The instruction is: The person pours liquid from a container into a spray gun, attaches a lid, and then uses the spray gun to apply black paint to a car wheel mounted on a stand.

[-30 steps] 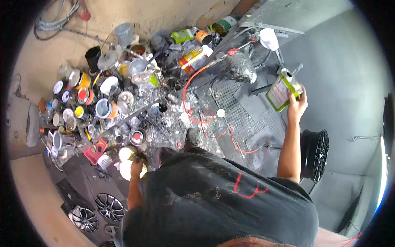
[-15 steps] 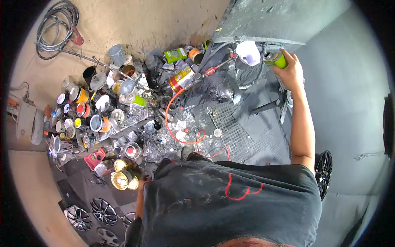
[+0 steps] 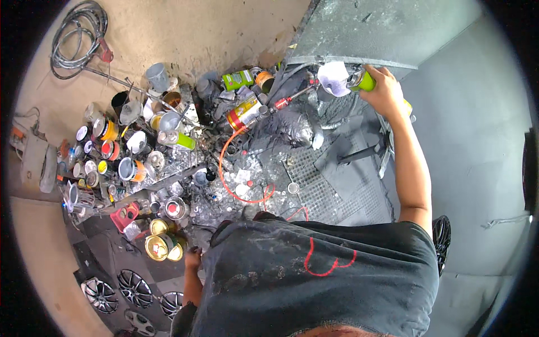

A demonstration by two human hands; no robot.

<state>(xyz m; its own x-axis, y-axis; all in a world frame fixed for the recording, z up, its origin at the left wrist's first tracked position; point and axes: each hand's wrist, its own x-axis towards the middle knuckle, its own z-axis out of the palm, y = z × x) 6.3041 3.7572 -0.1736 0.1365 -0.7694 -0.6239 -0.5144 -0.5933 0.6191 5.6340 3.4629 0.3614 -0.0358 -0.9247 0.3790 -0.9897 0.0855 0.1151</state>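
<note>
My right hand (image 3: 383, 92), at the far right with the arm stretched out, is wrapped round a bright green can (image 3: 366, 82). The can lies tilted, its metal-coloured end pointing left at a white, paper-like cone (image 3: 333, 77). That end is beside or over the cone's edge; I cannot tell if they touch or if anything pours. Beside my body at the lower left hangs my left hand (image 3: 193, 257), close to gold-topped tins (image 3: 157, 247). Its fingers are small and dark, so their pose is unclear.
Paint tins, cups and bottles crowd a messy bench (image 3: 163, 182) on the left. An orange hose (image 3: 222, 163) loops across the middle towards a red-handled fitting (image 3: 282, 102). Wheel rims (image 3: 135, 288) lie at the lower left; another rim (image 3: 442, 244) stands behind my right arm.
My right hand has moved left with the green can, bringing its end up to the white cone. More of my left hand and forearm shows. The whole view has shifted slightly.
</note>
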